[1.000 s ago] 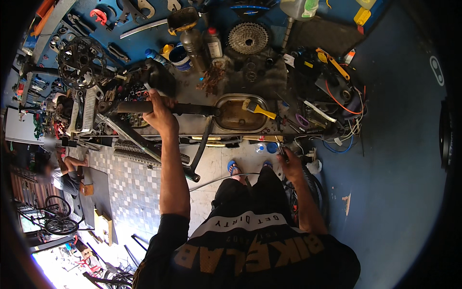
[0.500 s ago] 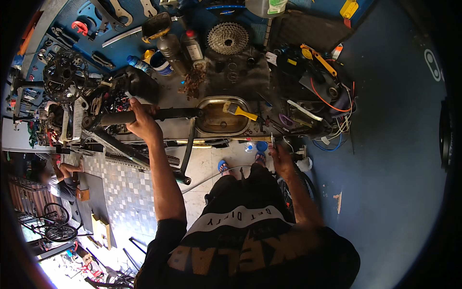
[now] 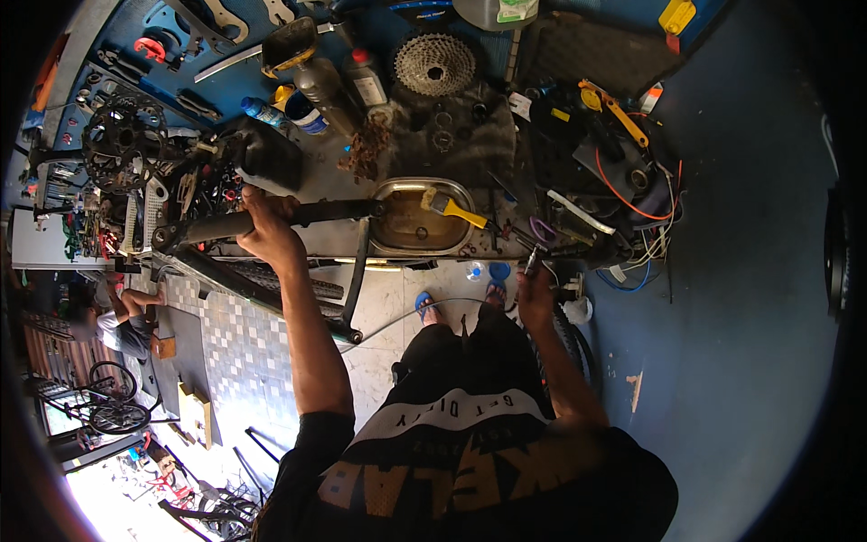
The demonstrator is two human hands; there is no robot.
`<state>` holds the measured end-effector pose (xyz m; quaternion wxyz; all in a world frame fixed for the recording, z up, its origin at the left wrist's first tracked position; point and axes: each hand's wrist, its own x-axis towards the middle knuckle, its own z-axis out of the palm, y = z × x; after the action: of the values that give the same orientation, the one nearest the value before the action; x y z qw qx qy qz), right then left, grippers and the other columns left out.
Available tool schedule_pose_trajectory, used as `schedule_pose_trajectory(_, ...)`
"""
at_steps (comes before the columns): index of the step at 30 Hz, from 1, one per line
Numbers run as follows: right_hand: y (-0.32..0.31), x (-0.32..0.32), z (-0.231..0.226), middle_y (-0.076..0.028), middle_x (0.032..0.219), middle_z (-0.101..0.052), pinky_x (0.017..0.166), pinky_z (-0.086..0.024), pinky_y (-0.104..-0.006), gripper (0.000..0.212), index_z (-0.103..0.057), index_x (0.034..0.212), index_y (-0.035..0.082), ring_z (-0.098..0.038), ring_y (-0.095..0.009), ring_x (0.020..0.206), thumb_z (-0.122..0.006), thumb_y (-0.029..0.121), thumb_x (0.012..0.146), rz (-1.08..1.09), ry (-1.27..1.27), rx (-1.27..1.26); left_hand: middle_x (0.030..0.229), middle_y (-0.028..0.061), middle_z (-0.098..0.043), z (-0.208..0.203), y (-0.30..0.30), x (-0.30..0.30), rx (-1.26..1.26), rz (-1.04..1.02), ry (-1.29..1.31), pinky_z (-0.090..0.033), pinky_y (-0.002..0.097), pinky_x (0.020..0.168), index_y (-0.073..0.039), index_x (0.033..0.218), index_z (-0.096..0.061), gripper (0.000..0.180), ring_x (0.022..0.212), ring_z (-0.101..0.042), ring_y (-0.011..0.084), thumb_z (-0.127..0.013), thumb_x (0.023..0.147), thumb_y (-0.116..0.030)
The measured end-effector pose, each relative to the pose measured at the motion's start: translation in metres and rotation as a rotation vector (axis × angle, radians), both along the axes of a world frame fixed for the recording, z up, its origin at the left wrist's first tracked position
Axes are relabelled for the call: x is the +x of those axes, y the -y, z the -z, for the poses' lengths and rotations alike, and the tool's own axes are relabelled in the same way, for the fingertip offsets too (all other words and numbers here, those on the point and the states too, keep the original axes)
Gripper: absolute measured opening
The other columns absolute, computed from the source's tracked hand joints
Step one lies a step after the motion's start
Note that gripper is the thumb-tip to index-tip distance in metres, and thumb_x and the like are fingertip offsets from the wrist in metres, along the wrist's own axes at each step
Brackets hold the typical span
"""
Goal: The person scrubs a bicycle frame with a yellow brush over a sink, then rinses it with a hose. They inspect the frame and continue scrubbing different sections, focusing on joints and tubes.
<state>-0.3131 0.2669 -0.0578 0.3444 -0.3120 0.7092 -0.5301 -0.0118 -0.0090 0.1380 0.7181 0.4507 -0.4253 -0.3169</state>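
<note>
My left hand (image 3: 269,228) is wrapped round a dark tube of a bicycle frame (image 3: 330,213), which lies along the front of the workbench. The tube's right end reaches the left rim of a shallow metal tray (image 3: 386,242) with murky liquid in it. A yellow-handled brush (image 3: 465,215) rests across the tray's right side. Near the bench's front edge, my right hand (image 3: 536,287) is closed round a slim tool with a silver tip (image 3: 533,257). Its exact kind is too small to make out, and the fingers hide its handle.
A bicycle cassette (image 3: 434,65), a black jug (image 3: 262,155) and bottles (image 3: 365,78) stand toward the back of the bench. A crankset (image 3: 125,143) is at left. Cables (image 3: 623,194) tangle at right. Far left, another person (image 3: 126,321) sits near bicycles.
My right hand has moved forward and slightly right with the silver-tipped tool, up to the bench edge. My left hand keeps its hold on the bicycle frame. The whole view has shifted a little.
</note>
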Motion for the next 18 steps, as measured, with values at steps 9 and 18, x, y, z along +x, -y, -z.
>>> schedule_pose_trajectory(9,0.003,-0.018,0.013,-0.03,0.087,-0.068,0.073,-0.053,-0.0553,0.042,-0.063,0.108,-0.004,-0.068,-0.049,0.085,-0.05,0.037,0.108,-0.085,-0.576,0.261,0.056,0.0003,-0.041,0.002,-0.001,0.001,0.001,-0.011,-0.094,-0.045,0.036,0.055,-0.009,0.068,-0.045,0.046,0.05,-0.041,0.0134,-0.061,0.106,-0.031)
schedule_pose_trajectory(18,0.009,-0.032,-0.048,-0.021,0.075,-0.068,0.074,-0.054,-0.0501,0.053,-0.073,0.088,0.003,-0.069,-0.041,0.077,-0.057,0.052,0.101,-0.826,-0.785,0.881,0.056,0.0001,-0.04,0.003,-0.003,0.003,-0.002,-0.071,-0.058,-0.047,0.036,0.055,-0.01,0.068,-0.043,0.047,0.049,-0.039,0.0131,-0.062,0.105,-0.032)
